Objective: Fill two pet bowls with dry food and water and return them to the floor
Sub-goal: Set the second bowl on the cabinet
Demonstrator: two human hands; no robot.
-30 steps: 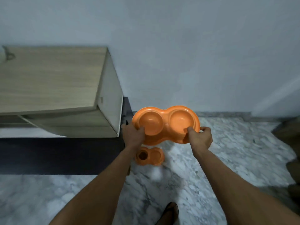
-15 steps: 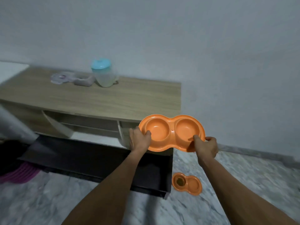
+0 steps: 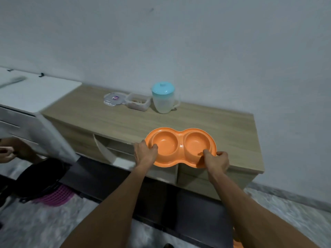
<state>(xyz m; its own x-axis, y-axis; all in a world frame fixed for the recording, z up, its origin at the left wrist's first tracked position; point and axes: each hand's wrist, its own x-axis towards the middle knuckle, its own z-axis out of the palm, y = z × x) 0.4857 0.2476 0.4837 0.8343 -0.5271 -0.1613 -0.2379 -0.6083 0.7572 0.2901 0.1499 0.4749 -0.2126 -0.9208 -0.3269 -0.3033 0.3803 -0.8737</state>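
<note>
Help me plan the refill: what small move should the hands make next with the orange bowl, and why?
Probably set the orange bowl down on the wooden cabinet top, a bit further in. The left hand and right hand grip its two ends, it hangs over the front edge, both cups look empty, and the open food box and lidded jug stand behind it.

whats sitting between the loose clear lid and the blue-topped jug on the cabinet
An open clear container with something brownish inside, seen in the head view.
</note>
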